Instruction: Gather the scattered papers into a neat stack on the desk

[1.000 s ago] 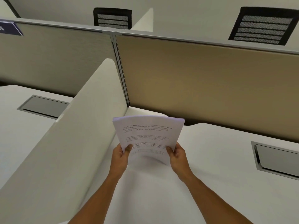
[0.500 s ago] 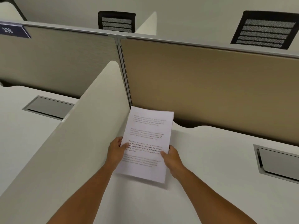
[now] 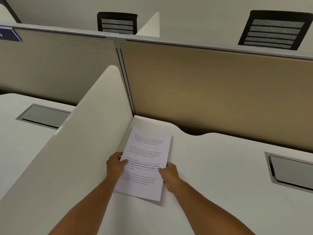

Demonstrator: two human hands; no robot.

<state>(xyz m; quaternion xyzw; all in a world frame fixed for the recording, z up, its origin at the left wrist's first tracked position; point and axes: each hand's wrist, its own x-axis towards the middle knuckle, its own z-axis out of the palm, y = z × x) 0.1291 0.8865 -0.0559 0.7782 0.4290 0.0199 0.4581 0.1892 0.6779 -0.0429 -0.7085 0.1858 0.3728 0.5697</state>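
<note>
A stack of white printed papers [image 3: 145, 160] lies flat on the white desk [image 3: 211, 175], close to the left divider and a little short of the back corner. My left hand [image 3: 116, 164] holds the stack's left edge, thumb on top of the sheet. My right hand [image 3: 168, 173] grips the right edge, thumb on the page. The sheets look squared up, with only the top page showing text.
A white side divider [image 3: 81, 141] rises just left of the papers. A tan partition panel [image 3: 211, 85] closes the back. A grey cable hatch [image 3: 291, 170] is set in the desk at right. Two black chair backs [image 3: 272, 29] show beyond the partition.
The stack went from upright, standing on its lower edge, to lying flat on the desk. Both hands kept hold of its sides and moved slightly toward the back corner.
</note>
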